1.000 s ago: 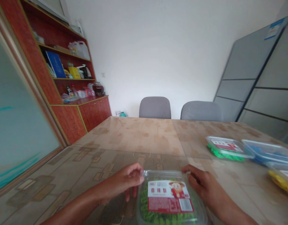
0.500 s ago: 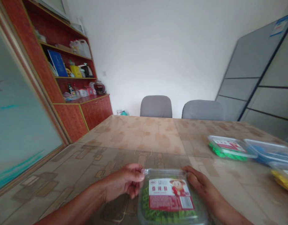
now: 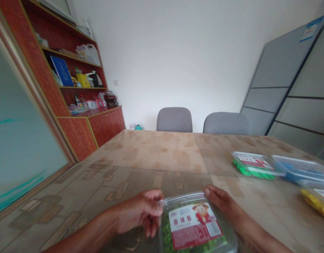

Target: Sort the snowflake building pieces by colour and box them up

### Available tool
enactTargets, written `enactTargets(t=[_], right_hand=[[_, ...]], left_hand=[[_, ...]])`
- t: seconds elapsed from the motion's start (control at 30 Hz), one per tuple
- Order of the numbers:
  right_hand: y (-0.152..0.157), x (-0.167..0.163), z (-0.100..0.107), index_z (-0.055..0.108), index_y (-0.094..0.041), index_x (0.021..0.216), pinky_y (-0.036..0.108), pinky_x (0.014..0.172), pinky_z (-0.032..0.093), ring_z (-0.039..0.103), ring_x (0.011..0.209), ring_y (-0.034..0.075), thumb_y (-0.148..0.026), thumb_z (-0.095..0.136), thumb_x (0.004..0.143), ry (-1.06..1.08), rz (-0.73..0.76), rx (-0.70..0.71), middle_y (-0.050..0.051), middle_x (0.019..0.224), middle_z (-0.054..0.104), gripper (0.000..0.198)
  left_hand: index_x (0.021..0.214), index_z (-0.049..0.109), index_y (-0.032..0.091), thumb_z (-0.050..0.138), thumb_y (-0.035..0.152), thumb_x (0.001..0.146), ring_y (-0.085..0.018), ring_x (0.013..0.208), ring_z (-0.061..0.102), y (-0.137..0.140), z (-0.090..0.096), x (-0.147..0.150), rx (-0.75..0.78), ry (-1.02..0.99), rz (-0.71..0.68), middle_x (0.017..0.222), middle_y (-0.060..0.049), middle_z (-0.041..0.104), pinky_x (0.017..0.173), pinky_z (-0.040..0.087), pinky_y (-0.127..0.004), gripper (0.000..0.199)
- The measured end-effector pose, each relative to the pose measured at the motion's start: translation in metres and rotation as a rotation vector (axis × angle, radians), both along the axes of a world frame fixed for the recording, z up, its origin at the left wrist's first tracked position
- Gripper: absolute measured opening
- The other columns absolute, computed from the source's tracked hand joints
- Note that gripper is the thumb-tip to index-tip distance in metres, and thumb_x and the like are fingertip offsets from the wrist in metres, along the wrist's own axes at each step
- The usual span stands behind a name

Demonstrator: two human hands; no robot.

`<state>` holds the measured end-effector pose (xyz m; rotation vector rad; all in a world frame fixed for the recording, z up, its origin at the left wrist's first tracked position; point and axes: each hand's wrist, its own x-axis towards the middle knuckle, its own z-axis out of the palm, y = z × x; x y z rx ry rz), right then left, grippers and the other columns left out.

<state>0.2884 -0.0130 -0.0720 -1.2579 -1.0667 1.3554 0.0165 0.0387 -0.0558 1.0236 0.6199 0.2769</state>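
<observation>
A clear plastic box (image 3: 167, 230) with green pieces inside sits at the near edge of the view, a red and white label on its lid. My left hand (image 3: 148, 212) pinches its far left corner between thumb and bent fingers. Along the far right corner and side, my right hand (image 3: 223, 202) grips the box, its fingertips partly hidden behind the rim. The lid appears to be on. The bottom of the box runs out of the picture.
To the right on the patterned table (image 3: 151, 151) stand another box with green pieces (image 3: 252, 171), a box with blue contents (image 3: 298, 170) and one with yellow contents (image 3: 313, 201). Two grey chairs (image 3: 174, 119) are behind the table. A red-brown cabinet (image 3: 104, 123) stands at the left.
The box has turned slightly, its left far corner now lower and nearer me. Both hands keep their hold on it. The view has shifted a little.
</observation>
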Motion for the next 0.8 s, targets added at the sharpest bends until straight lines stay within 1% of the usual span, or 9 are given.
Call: enactTargets(t=[0.17, 0.3, 0.47, 0.57, 0.63, 0.67, 0.7, 0.73, 0.8], right_hand=[[0.001, 0.002, -0.002, 0.045, -0.019, 0.064, 0.02, 0.046, 0.033, 0.046, 0.045, 0.007, -0.062, 0.07, 0.066, 0.039, 0.011, -0.006, -0.007, 0.052, 0.05, 0.05], [0.001, 0.002, -0.002, 0.047, -0.018, 0.064, 0.02, 0.045, 0.033, 0.045, 0.045, 0.007, -0.062, 0.069, 0.066, -0.005, -0.005, 0.032, -0.007, 0.052, 0.051, 0.049], [0.0, -0.002, -0.005, 0.048, -0.018, 0.067, 0.02, 0.045, 0.033, 0.046, 0.045, 0.008, -0.059, 0.067, 0.071, 0.042, -0.007, 0.03, -0.006, 0.052, 0.053, 0.046], [-0.001, -0.003, -0.007, 0.048, -0.018, 0.069, 0.019, 0.046, 0.034, 0.048, 0.046, 0.008, -0.056, 0.068, 0.074, 0.085, -0.021, 0.018, -0.006, 0.054, 0.056, 0.042], [-0.001, -0.003, -0.007, 0.049, -0.018, 0.069, 0.019, 0.045, 0.034, 0.048, 0.045, 0.008, -0.054, 0.068, 0.074, 0.109, -0.025, 0.013, -0.006, 0.053, 0.056, 0.041], [-0.001, -0.004, -0.006, 0.049, -0.018, 0.07, 0.019, 0.045, 0.035, 0.048, 0.045, 0.008, -0.054, 0.068, 0.074, 0.117, -0.028, 0.012, -0.006, 0.053, 0.057, 0.04], [-0.001, -0.004, -0.006, 0.05, -0.018, 0.07, 0.019, 0.045, 0.035, 0.049, 0.045, 0.008, -0.054, 0.068, 0.075, 0.119, -0.031, 0.011, -0.006, 0.053, 0.058, 0.04], [-0.002, -0.005, -0.005, 0.051, -0.018, 0.071, 0.02, 0.046, 0.036, 0.05, 0.046, 0.008, -0.054, 0.067, 0.075, 0.117, -0.035, 0.009, -0.005, 0.054, 0.059, 0.04], [-0.002, -0.006, -0.002, 0.052, -0.018, 0.07, 0.02, 0.047, 0.038, 0.052, 0.047, 0.009, -0.055, 0.068, 0.074, 0.102, -0.046, 0.01, -0.004, 0.055, 0.06, 0.04]], left_hand=[[0.086, 0.051, 0.016, 0.071, 0.035, 0.075, -0.011, 0.05, 0.062, 0.006, 0.0, -0.003, -0.01, 0.007, -0.025, 0.066, -0.002, 0.066, 0.042, 0.046, -0.015, 0.029], [0.08, 0.054, 0.013, 0.056, 0.051, 0.085, -0.011, 0.055, 0.064, 0.009, 0.002, -0.003, 0.025, 0.012, 0.028, 0.07, -0.004, 0.064, 0.043, 0.047, -0.014, 0.039], [0.079, 0.05, 0.017, 0.068, 0.044, 0.079, -0.009, 0.047, 0.058, 0.006, -0.006, 0.001, -0.029, 0.02, 0.144, 0.06, 0.002, 0.059, 0.041, 0.045, -0.015, 0.032], [0.078, 0.049, 0.018, 0.069, 0.043, 0.077, -0.008, 0.048, 0.056, 0.007, -0.012, 0.001, -0.077, 0.022, 0.147, 0.06, 0.003, 0.057, 0.045, 0.046, -0.016, 0.033], [0.082, 0.049, 0.018, 0.066, 0.044, 0.08, -0.009, 0.049, 0.055, 0.009, -0.011, 0.001, -0.051, 0.047, 0.123, 0.062, 0.002, 0.057, 0.045, 0.045, -0.017, 0.032], [0.085, 0.049, 0.018, 0.064, 0.045, 0.081, -0.01, 0.052, 0.056, 0.009, -0.01, 0.001, 0.005, 0.063, 0.123, 0.065, 0.002, 0.058, 0.046, 0.045, -0.018, 0.03], [0.087, 0.05, 0.019, 0.062, 0.044, 0.082, -0.012, 0.056, 0.058, 0.009, -0.007, 0.001, 0.108, 0.082, 0.15, 0.068, 0.001, 0.058, 0.048, 0.046, -0.02, 0.029], [0.089, 0.051, 0.019, 0.061, 0.043, 0.082, -0.014, 0.062, 0.06, 0.008, -0.003, 0.002, 0.263, 0.106, 0.21, 0.072, 0.0, 0.059, 0.052, 0.048, -0.022, 0.027], [0.093, 0.055, 0.02, 0.057, 0.037, 0.085, -0.019, 0.083, 0.062, 0.002, 0.008, 0.004, 0.677, 0.177, 0.37, 0.087, -0.003, 0.062, 0.071, 0.051, -0.031, 0.019]])
